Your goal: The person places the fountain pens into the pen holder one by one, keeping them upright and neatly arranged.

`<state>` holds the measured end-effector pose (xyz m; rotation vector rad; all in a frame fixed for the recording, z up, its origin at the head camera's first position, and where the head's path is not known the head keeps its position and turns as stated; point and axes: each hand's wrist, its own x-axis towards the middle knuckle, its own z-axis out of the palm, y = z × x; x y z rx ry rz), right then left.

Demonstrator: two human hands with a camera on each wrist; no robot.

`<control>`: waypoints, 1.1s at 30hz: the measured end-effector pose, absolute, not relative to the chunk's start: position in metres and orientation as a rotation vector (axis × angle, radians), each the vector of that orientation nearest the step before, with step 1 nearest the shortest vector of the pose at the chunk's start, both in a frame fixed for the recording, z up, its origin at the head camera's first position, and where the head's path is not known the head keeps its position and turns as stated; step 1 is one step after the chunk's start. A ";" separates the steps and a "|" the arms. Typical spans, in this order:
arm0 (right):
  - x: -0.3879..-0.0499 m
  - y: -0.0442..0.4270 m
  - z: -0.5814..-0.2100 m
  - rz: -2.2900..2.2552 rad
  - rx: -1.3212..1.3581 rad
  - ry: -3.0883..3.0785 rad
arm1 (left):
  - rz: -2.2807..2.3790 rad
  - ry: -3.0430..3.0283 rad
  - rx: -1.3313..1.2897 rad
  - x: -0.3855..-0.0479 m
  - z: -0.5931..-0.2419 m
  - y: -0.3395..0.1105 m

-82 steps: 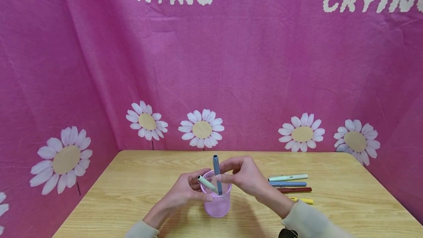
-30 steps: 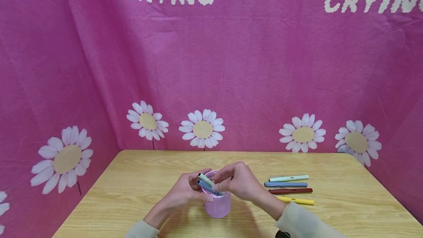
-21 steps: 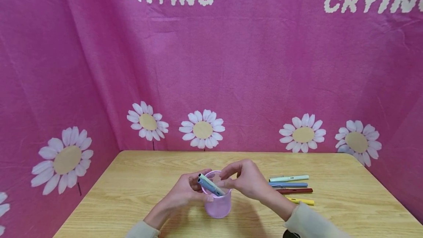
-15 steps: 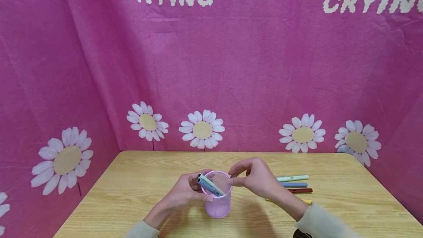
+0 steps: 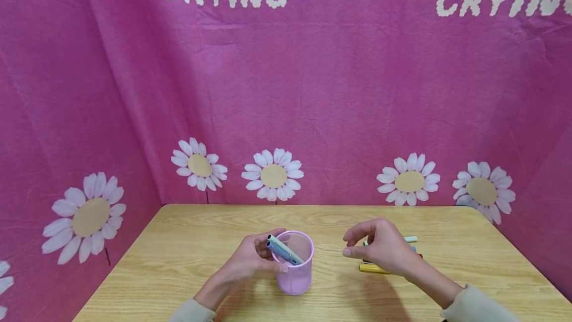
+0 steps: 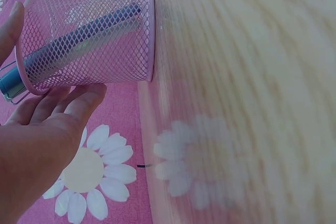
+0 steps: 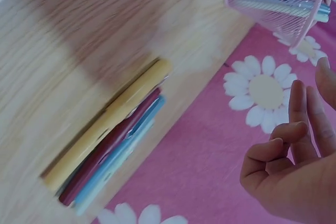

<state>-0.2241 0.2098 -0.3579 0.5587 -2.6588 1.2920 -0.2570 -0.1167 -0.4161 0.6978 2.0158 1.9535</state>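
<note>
Right hand drifted off the pink mesh cup toward four loose pens, fingers relaxed, nothing held. Left hand grips the cup, two pens leaning inside. Woodgrain table, magenta daisy backdrop.

Room between cup and right hand; left hand blocks cup's left; pens seemingly obstruct farther right.

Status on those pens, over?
Left hand holds pink cup, two pens leaning inside. Right hand empty, near four loose pens. No obstruction seen.
</note>
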 end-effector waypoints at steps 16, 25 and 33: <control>-0.218 0.254 -0.377 1.186 0.477 -2.748 | 1.925 2.045 0.687 -0.259 -0.419 -0.118; -0.220 0.277 -0.388 0.997 0.486 -2.805 | 1.939 2.029 0.674 -0.258 -0.417 -0.117; -0.223 0.292 -0.398 0.827 0.401 -2.899 | 1.925 2.058 0.660 -0.259 -0.417 -0.118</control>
